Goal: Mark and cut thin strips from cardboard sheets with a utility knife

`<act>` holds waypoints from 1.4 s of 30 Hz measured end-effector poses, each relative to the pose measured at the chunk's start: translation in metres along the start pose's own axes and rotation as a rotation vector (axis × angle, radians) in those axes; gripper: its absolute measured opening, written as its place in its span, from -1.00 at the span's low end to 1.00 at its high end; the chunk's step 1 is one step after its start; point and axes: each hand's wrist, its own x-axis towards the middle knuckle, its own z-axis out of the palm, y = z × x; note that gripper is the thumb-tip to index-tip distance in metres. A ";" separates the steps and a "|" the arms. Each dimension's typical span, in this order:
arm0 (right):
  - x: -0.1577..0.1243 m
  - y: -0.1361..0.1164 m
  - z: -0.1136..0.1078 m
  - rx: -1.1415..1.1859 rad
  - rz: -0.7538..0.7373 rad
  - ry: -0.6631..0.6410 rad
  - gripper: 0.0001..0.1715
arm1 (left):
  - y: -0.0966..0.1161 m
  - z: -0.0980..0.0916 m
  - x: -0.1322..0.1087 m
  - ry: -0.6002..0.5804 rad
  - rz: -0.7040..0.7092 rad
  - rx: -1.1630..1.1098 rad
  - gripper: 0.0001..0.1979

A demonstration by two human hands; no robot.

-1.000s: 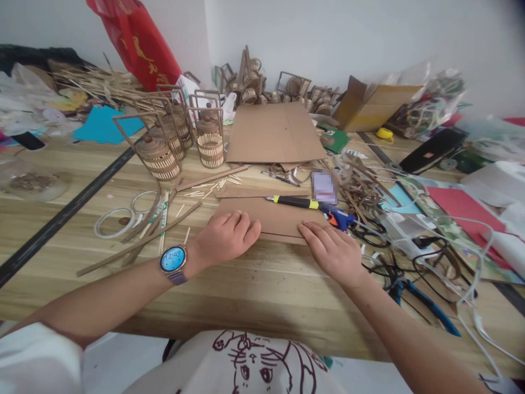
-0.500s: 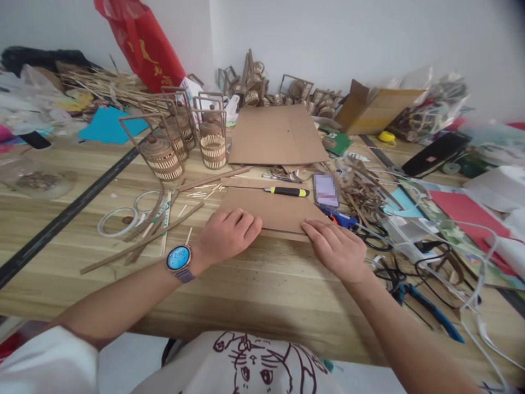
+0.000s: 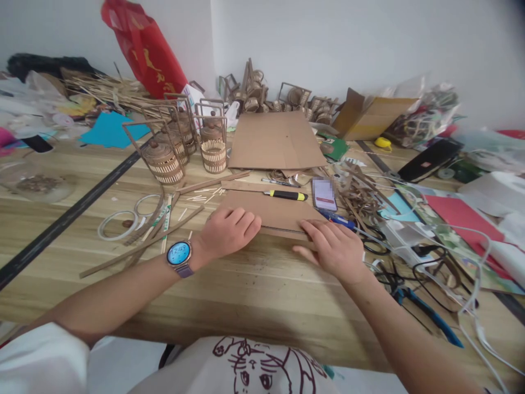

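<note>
A flat piece of brown cardboard (image 3: 279,210) lies before me, its near edge folded or doubled. My left hand (image 3: 229,231), closed with fingers curled, grips its near left edge. At the near right corner my right hand (image 3: 334,246) rests its fingers on the board. The right thumb sticks out below the edge; its contact underneath is hidden. On the cardboard's far side lies a yellow-and-black utility knife (image 3: 289,195). A blue glue gun (image 3: 339,220) is just beyond my right hand.
Small lidded wooden baskets (image 3: 164,161) stand at the left, beside wooden strips and white tape rings (image 3: 117,225). Behind lies a larger cardboard sheet (image 3: 279,139). To the right are a phone (image 3: 324,194), a power strip (image 3: 406,238), cables and blue-handled pliers (image 3: 435,317).
My right thumb has come out from the near edge and now shows below it. The left hand keeps its grip in place. The view has shifted slightly.
</note>
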 end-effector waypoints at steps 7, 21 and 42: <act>0.001 -0.005 -0.008 0.078 0.089 -0.075 -0.66 | 0.001 0.000 0.000 0.006 0.006 -0.039 -0.88; -0.011 -0.013 -0.003 0.084 0.106 -0.048 -0.71 | 0.004 -0.017 -0.011 -0.240 -0.079 -0.277 -0.68; -0.041 -0.052 -0.013 0.298 -0.016 -0.231 -0.81 | 0.032 -0.016 -0.087 -0.236 0.108 -0.483 -0.56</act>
